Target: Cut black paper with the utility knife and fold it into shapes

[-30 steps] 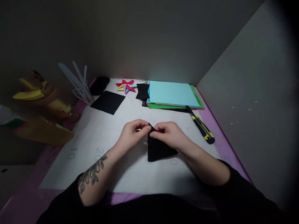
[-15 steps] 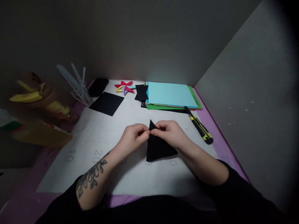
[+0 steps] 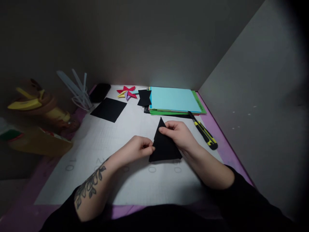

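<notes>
A folded black paper triangle [image 3: 166, 146] is held between my hands above the white sheet, its tip pointing away from me. My right hand [image 3: 180, 133] grips its upper right side, thumb on the front face and fingers behind. At the lower left edge, my left hand [image 3: 142, 146] pinches the paper between thumb and fingertips. A flat black paper square [image 3: 109, 110] lies at the back left of the sheet. Beside the paper stack is a small black folded paper piece [image 3: 144, 97] with notched sides.
Colourful folded paper shapes [image 3: 127, 92] lie at the back. A paper stack [image 3: 173, 98] with light blue on top stands behind my hands. A yellow-black box cutter [image 3: 204, 131] lies right. On the left are a phone [image 3: 100, 92], a clear cup [image 3: 83, 102] and a brown figure [image 3: 45, 104].
My left hand has slid down the triangle's left edge from near the tip. The triangle has risen slightly, and my right hand still grips its right side.
</notes>
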The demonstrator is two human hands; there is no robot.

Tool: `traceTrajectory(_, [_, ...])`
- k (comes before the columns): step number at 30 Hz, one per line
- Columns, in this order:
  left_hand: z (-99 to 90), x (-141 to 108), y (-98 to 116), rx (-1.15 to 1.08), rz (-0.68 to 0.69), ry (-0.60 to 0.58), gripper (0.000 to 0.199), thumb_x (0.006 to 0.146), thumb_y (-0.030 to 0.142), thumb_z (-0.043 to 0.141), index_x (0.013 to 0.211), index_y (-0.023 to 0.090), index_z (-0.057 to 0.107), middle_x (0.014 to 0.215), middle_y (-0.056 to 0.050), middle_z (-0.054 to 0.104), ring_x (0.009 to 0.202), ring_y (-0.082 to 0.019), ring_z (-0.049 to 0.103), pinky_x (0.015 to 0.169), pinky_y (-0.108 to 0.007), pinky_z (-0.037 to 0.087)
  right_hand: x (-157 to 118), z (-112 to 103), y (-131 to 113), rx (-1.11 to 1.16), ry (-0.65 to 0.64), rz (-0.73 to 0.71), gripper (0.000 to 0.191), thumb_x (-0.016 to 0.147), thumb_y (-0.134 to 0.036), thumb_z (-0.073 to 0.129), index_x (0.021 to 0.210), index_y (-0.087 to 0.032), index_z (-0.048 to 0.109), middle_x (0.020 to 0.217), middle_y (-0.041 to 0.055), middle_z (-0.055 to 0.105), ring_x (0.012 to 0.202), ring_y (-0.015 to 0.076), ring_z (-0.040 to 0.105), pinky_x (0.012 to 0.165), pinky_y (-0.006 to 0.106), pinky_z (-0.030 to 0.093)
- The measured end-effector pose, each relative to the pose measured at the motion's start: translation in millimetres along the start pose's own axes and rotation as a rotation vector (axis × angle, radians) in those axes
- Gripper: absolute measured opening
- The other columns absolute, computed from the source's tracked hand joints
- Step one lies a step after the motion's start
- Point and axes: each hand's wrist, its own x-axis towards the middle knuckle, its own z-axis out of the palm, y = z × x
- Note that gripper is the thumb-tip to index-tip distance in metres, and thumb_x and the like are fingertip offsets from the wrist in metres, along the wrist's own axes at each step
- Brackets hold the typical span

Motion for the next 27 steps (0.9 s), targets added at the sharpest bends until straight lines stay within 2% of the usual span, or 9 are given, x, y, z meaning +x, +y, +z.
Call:
traceTrajectory(2, [-9.5, -3, -2, -0.007, 0.006, -0.085, 0.017, 0.081, 0.031, 0.059, 0.077, 0.016, 0.069, 0.068, 0.000, 0.064, 0.061, -0.012, 0.052, 0.057, -0.024, 0.037, -2, 0, -2, -0.020, -0.038, 0.013, 0.027, 0.066, -0.038, 0.072, 0.062, -0.017, 0.056, 0.057, -0.0034, 0.055, 0.050, 0.0099, 0.046, 0.047, 0.022, 0.034])
traceTrajectory(3, [-13.2, -4, -2, -0.031, 0.007, -0.045, 0.017, 0.079, 0.031, 0.062, 0.081, 0.017, 0.070, 0.075, -0.001, 0.068, 0.066, -0.013, 0.056, 0.061, -0.024, 0.040, -3, 1, -3, -0.044, -0.065, 0.019, 0.026, 0.066, -0.038, 0.071, 0.062, -0.017, 0.056, 0.056, -0.0033, 0.054, 0.050, 0.0100, 0.046, 0.047, 0.022, 0.033])
traceTrajectory(7, [-12.0, 2, -3, -0.256, 0.026, 0.454, 0.021, 0.079, 0.037, 0.066, 0.087, 0.018, 0.071, 0.085, -0.005, 0.070, 0.076, -0.016, 0.060, 0.069, -0.027, 0.045, -9, 9, -2, -0.159, -0.162, 0.017, 0.025, 0.069, -0.038, 0.068, 0.061, -0.017, 0.057, 0.053, -0.0045, 0.049, 0.049, 0.0091, 0.042, 0.046, 0.022, 0.028])
traceTrajectory(9, [-4.4, 6, -2, -0.396, 0.032, 0.541, 0.024, 0.075, 0.037, 0.070, 0.090, 0.018, 0.070, 0.085, -0.004, 0.069, 0.076, -0.015, 0.059, 0.070, -0.027, 0.045, -10, 14, 1, -0.203, -0.186, -0.003, 0.025, 0.070, -0.038, 0.067, 0.062, -0.017, 0.057, 0.052, -0.0051, 0.047, 0.049, 0.0088, 0.039, 0.046, 0.022, 0.027])
traceTrajectory(12, [5.7, 10, 1, -0.538, 0.038, 0.485, 0.023, 0.068, 0.032, 0.076, 0.083, 0.016, 0.069, 0.080, -0.003, 0.068, 0.072, -0.014, 0.058, 0.068, -0.026, 0.045, -11, 20, 6, -0.253, -0.208, -0.046, 0.028, 0.072, -0.040, 0.065, 0.060, -0.017, 0.055, 0.052, -0.0059, 0.043, 0.050, 0.0084, 0.036, 0.047, 0.023, 0.026])
traceTrajectory(16, [9.2, 9, 2, -0.617, -0.017, 0.458, 0.020, 0.066, 0.031, 0.078, 0.067, 0.015, 0.066, 0.067, -0.001, 0.065, 0.062, -0.011, 0.055, 0.062, -0.025, 0.043, -12, 22, 9, -0.297, -0.228, -0.090, 0.030, 0.073, -0.036, 0.064, 0.055, -0.018, 0.049, 0.051, -0.0069, 0.039, 0.051, 0.0080, 0.033, 0.049, 0.023, 0.025])
traceTrajectory(21, [6.6, 8, -2, -0.658, -0.108, 0.440, 0.022, 0.063, 0.031, 0.079, 0.061, 0.015, 0.064, 0.050, 0.004, 0.053, 0.044, -0.006, 0.039, 0.046, -0.022, 0.029, -11, 23, 15, -0.258, -0.299, -0.067, 0.036, 0.072, -0.036, 0.066, 0.053, -0.019, 0.041, 0.050, -0.0083, 0.033, 0.050, 0.0076, 0.030, 0.048, 0.023, 0.022])
traceTrajectory(25, [5.6, 9, -5, -0.677, -0.119, 0.352, 0.029, 0.069, 0.038, 0.075, 0.058, 0.015, 0.063, 0.044, 0.005, 0.044, 0.042, -0.006, 0.034, 0.044, -0.022, 0.023, -12, 24, 18, -0.153, -0.364, 0.031, 0.034, 0.072, -0.036, 0.067, 0.056, -0.019, 0.043, 0.051, -0.0080, 0.036, 0.049, 0.0077, 0.033, 0.047, 0.023, 0.024])
traceTrajectory(27, [5.0, 9, -5, -0.648, -0.100, 0.360, 0.032, 0.076, 0.045, 0.068, 0.068, 0.014, 0.069, 0.049, 0.003, 0.049, 0.044, -0.006, 0.035, 0.045, -0.023, 0.025, -14, 23, 13, -0.131, -0.375, 0.051, 0.030, 0.075, -0.037, 0.066, 0.060, -0.018, 0.048, 0.053, -0.0064, 0.042, 0.050, 0.0090, 0.038, 0.047, 0.024, 0.028])
